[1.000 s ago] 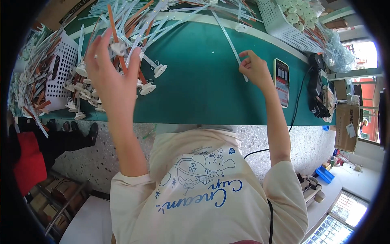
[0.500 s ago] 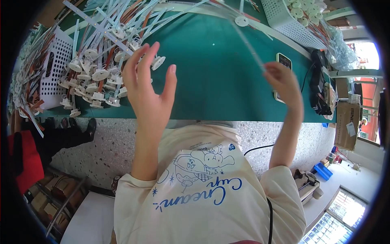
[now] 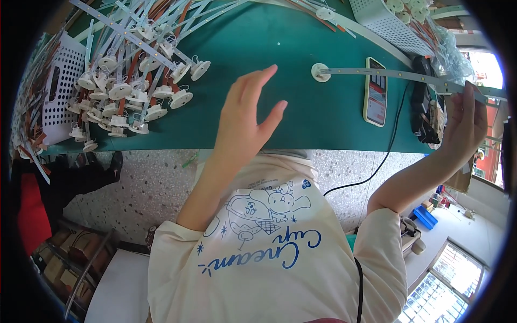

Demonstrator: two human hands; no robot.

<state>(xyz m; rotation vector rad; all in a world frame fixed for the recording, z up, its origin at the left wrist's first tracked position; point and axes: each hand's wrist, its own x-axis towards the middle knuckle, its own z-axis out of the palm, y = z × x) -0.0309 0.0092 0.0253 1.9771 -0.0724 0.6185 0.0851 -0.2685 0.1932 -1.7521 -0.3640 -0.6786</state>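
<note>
My right hand [image 3: 464, 121] is at the far right, its fingers pinched on a long, thin LED strip [image 3: 401, 75]. The strip runs leftward above a phone [image 3: 375, 99] and ends in a white round disc [image 3: 320, 74] over the green tabletop. My left hand [image 3: 245, 113] hovers near the middle of the table, fingers and thumb apart, holding nothing. To its left lies a heap of similar LED strips with white round end pieces [image 3: 120, 90], some with wires looping from them.
A white perforated basket [image 3: 67, 89] with strips stands at the left, another basket [image 3: 379, 29] with white discs at the back right. Black objects [image 3: 423, 105] and a clear plastic bag [image 3: 449, 51] sit near the right edge. Another person's leg [image 3: 81, 185] shows at left.
My right hand has swung far to the right with the strip, which now stretches nearly level across the phone. My left hand has moved right, away from the heap, staying open.
</note>
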